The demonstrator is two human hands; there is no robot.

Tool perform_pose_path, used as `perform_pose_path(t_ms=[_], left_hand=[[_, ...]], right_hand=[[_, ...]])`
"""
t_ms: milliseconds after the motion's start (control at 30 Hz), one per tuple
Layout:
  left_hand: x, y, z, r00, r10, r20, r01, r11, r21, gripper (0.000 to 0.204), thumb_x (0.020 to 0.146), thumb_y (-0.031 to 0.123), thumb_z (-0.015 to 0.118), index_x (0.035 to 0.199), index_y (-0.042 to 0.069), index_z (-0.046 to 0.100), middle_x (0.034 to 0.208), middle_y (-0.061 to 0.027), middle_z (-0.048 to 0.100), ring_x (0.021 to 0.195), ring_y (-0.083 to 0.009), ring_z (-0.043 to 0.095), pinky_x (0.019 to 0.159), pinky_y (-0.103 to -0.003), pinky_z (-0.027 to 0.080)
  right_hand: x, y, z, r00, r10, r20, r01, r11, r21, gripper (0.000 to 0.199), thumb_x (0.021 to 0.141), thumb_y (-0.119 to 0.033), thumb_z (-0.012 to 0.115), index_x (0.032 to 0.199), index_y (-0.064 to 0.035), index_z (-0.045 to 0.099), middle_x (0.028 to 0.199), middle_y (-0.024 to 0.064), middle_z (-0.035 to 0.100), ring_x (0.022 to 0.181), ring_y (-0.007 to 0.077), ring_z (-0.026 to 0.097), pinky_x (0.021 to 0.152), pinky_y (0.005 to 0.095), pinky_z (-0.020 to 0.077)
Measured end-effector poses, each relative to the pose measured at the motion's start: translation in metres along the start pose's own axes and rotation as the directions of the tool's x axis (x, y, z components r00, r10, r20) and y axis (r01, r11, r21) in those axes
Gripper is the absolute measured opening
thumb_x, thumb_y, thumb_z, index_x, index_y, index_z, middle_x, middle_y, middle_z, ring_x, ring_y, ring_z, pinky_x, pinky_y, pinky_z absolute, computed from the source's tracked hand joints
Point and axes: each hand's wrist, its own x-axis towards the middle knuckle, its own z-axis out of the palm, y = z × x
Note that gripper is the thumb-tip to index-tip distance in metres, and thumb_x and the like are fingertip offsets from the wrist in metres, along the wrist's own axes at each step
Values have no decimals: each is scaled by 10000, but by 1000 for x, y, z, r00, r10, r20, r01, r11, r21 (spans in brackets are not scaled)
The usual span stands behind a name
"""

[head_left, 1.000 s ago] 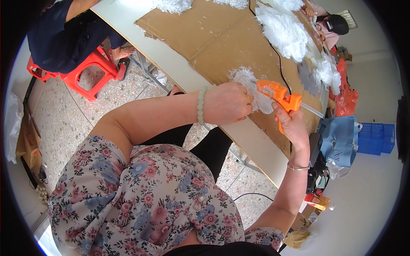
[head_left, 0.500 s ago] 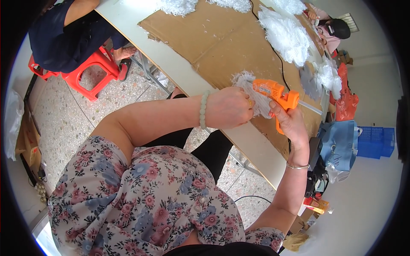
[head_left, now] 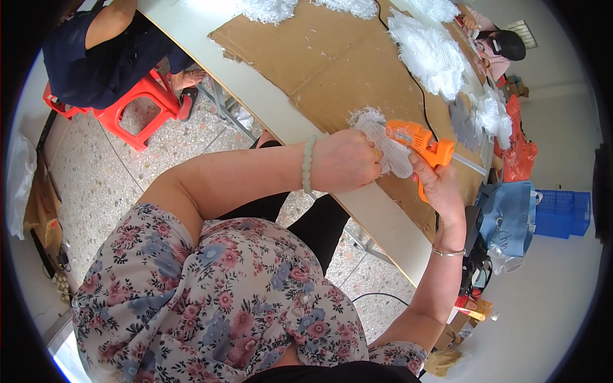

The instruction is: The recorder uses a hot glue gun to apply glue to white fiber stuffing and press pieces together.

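Observation:
My right hand (head_left: 439,188) grips an orange hot glue gun (head_left: 415,135) by its handle, with a clear glue stick (head_left: 469,163) poking out of the back. The front of the gun lies over a white ribbed fabric piece with frayed edges (head_left: 397,153). My left hand (head_left: 345,161) is curled closed at the left edge of that piece and holds it just above the table's near side. The fingertips of this hand are hidden behind its back. Where the nozzle meets the fabric cannot be made out.
Brown cardboard (head_left: 319,80) covers much of the white table (head_left: 281,121). White frayed fabric heaps (head_left: 428,54) lie at the far side, near a black cord (head_left: 415,80). One person sits on a red stool (head_left: 137,108) at left; another works at the far right. Blue crates (head_left: 562,212) stand right.
The glue gun and my right hand have shifted slightly to the right. More of the white fabric piece shows between my hands. My left hand has barely moved.

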Motion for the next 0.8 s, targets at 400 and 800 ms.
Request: perform_pose_path(t_ms=[400,800], left_hand=[[0,-2,3,1000,-1,-5,1,1000,-25,154,658,148,688,719,53,583,829,-50,596,733,-213,599,644,-340,469],[0,-4,6,991,62,-121,-61,998,12,118,708,144,588,656,39,605,582,-82,586,600,-234,621,575,-340,488]], right_hand=[[-2,-4,3,1000,7,12,-8,997,81,373,847,-359,662,998,-24,595,751,-3,564,638,87,518,567,235,406],[-11,17,-16,999,0,-54,10,982,190,422,854,-370,653,1086,-29,565,773,-15,526,660,88,516,596,227,408]])
